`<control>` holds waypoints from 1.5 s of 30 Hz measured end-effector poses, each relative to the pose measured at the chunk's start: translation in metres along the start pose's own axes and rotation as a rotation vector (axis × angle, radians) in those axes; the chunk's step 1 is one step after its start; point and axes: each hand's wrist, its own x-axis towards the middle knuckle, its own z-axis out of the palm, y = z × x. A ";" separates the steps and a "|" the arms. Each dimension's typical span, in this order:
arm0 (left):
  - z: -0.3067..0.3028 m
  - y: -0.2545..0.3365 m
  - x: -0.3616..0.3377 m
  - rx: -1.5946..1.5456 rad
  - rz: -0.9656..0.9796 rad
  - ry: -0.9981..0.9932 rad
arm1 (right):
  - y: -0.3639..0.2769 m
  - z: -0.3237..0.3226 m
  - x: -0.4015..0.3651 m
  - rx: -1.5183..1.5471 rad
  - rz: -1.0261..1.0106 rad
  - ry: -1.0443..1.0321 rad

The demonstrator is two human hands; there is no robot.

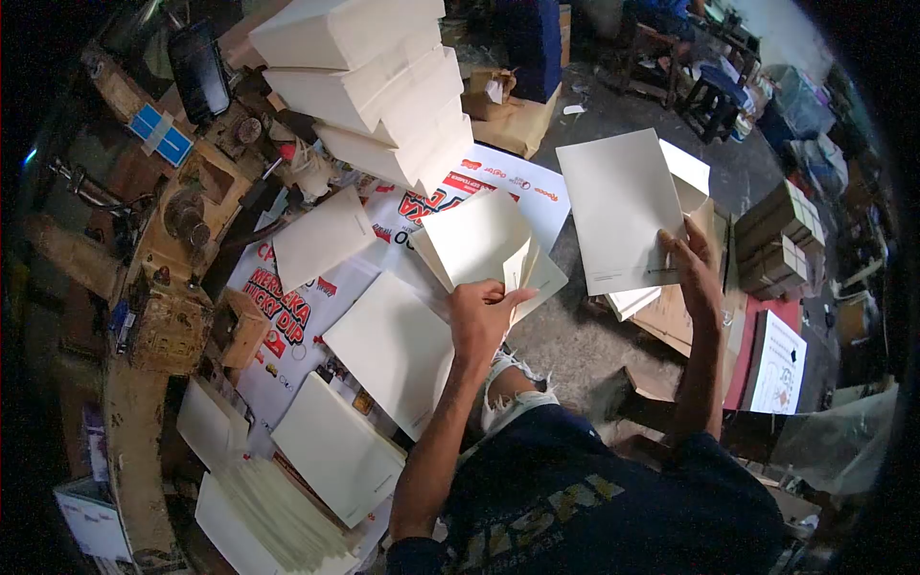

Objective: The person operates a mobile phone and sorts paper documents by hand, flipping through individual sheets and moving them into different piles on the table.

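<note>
My left hand [484, 316] is closed on the lower corner of several cream paper sheets [474, 235], which fan apart and curl above its fingers. Up and to the right, my right hand [695, 264] grips a flat cream paper sheet [618, 211] by its lower right edge, thumb on the front. Small print runs along that sheet's bottom. More pale paper lies just behind and below it. Beside my left forearm are a cream paper stack [388, 350] and another stack [335, 450]. A separate cream sheet [321, 240] lies farther left.
Tall block-like paper stacks [383, 96] rise at the back. A printed banner [278, 321] lies under the papers. Worn machinery [163, 307] lines the left side. Tied bundles [781, 240] and a printed sheet [778, 364] are at right. A person [661, 19] is in the background.
</note>
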 end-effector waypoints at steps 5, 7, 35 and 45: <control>-0.010 -0.018 0.005 0.098 -0.014 0.034 | -0.025 0.007 -0.001 -0.091 0.016 -0.087; -0.014 -0.006 -0.003 -0.382 -0.013 0.135 | -0.019 0.011 -0.002 -0.072 0.006 -0.092; -0.156 -0.053 -0.194 -0.286 -0.138 0.635 | 0.071 0.136 -0.020 -0.032 0.242 -0.454; -0.183 -0.034 -0.227 0.100 -0.183 0.354 | 0.035 0.232 -0.129 -0.121 0.215 -0.821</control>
